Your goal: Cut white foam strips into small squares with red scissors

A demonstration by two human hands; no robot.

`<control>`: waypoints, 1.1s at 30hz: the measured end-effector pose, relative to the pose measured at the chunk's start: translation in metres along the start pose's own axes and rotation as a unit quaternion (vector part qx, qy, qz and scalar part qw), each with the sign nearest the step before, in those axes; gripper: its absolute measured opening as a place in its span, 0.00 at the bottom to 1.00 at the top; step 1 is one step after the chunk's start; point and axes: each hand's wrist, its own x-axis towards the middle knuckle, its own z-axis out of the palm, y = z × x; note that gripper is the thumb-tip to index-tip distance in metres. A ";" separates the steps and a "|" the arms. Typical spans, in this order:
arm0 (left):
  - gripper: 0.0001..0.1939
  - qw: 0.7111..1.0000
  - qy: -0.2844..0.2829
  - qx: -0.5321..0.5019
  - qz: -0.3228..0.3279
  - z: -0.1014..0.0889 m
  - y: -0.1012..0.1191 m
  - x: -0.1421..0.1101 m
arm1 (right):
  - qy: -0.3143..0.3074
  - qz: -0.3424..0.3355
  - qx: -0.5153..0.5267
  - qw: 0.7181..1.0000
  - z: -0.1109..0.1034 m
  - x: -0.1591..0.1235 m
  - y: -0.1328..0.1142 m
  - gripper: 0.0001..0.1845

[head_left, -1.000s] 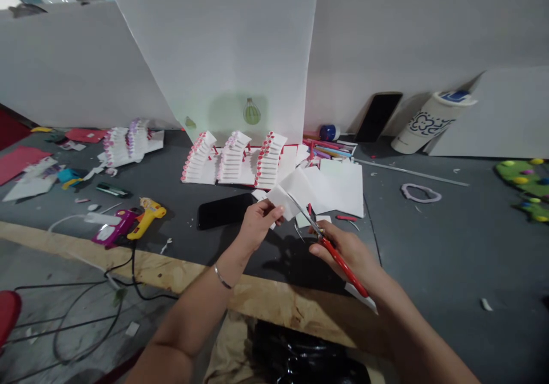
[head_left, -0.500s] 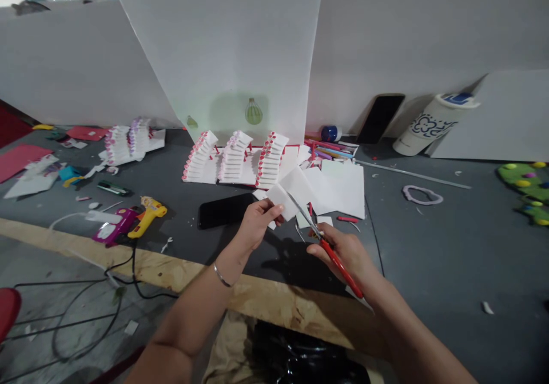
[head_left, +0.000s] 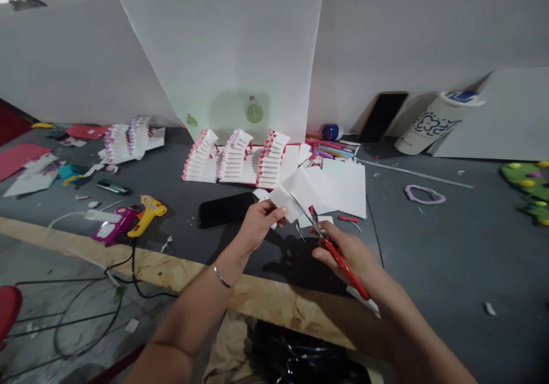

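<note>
Apart, the left hand (head_left: 258, 222) pinches a white sheet (head_left: 286, 202) above the dark table (head_left: 429, 246), while the right hand (head_left: 345, 246) grips red-handled scissors (head_left: 341, 261) meeting it. A black phone (head_left: 226, 210) lies nearby.

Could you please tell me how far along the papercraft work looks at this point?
Three fan-shaped white pieces with coloured tips look already assembled. In hand now, the left hand holds a small white sheet, with red-handled scissors at it in the right hand. Blank white sheets lie nearby, so some cutting may be left; how much, I cannot tell.
</note>
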 end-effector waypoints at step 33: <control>0.17 0.998 -0.043 0.023 -0.025 0.008 -0.002 -0.006 | 0.013 -0.011 0.019 1.000 -0.003 -0.007 -0.005 0.27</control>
